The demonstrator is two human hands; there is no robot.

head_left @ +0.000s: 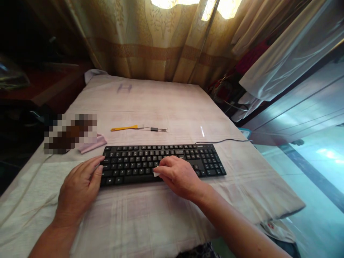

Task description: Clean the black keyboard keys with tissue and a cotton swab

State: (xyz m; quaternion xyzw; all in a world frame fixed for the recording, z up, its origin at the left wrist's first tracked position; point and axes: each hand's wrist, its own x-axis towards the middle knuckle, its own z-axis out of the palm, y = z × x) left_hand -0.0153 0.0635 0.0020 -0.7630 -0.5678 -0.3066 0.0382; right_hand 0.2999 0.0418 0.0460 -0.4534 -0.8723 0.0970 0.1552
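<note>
A black keyboard (142, 163) lies flat on the cloth-covered table in front of me. My left hand (82, 181) holds its left end, with the fingertips and thumb against the edge keys. Over the lower middle keys, my right hand (178, 175) is closed in a pinch. Between its fingertips a small white piece (156, 173), like folded tissue or cloth, shows at the keys; most of it is hidden. Behind the keyboard lie a yellow-handled brush (125, 128) and a thin wire tool with a dark grip (154, 129).
A folded pink cloth (92, 143) sits left of the keyboard, beside a pixelated dark item (72, 134). The keyboard's cable (225, 140) runs right over the white tablecloth (161, 100). Patterned curtains (161, 46) hang behind the table, and a dark red cabinet (51, 80) stands at left.
</note>
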